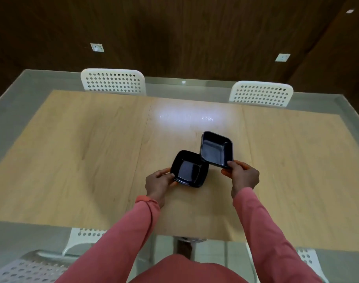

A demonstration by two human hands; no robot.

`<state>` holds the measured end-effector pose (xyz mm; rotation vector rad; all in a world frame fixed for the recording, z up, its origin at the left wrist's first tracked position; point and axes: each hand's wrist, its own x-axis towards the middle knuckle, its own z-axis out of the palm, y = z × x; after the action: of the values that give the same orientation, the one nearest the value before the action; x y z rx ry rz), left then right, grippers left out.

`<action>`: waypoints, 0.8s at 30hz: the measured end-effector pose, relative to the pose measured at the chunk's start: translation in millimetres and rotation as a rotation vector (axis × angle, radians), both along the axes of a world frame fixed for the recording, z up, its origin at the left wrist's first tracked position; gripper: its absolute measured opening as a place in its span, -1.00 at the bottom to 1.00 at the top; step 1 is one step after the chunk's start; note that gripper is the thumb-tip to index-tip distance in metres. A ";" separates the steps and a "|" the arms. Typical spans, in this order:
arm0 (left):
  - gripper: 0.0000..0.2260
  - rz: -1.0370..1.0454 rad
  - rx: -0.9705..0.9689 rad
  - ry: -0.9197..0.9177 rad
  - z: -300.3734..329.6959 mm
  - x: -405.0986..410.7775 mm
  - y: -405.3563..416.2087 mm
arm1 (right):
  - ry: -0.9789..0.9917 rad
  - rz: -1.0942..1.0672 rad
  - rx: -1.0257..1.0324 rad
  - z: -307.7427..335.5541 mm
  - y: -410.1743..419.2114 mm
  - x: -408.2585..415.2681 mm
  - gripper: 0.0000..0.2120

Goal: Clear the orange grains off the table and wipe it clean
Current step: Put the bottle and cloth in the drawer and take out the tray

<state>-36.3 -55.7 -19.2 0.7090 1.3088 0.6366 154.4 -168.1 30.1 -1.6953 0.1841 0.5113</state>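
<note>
Two small square black dishes sit above the light wooden table [82, 150]. My left hand [159, 181] pinches the near-left corner of the left black dish [189, 169], which lies low over the table. My right hand [242, 175] pinches the near corner of the right black dish [215, 150], tilted up with its hollow facing me and its lower edge over the left dish's rim. Both dishes look empty inside. No orange grains show anywhere on the tabletop.
Two white perforated chairs stand at the far side, one at the left [113, 81] and one at the right [261, 93]. More white chairs [31, 268] are at the near side. A dark wooden wall [174, 37] rises beyond a grey floor strip.
</note>
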 end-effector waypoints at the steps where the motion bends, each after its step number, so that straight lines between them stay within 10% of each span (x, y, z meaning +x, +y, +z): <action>1: -0.77 0.025 0.010 0.011 0.3 5.3 8.0 | -0.003 0.000 -0.003 -1.9 5.4 8.8 -0.92; 24: -0.80 0.253 0.013 0.057 1.7 52.1 75.0 | -0.087 0.138 -0.246 -51.4 47.0 79.3 -0.84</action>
<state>15.7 19.3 -17.5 0.5795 1.4614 0.8337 233.7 -121.1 -21.3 -1.9765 0.0681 0.5325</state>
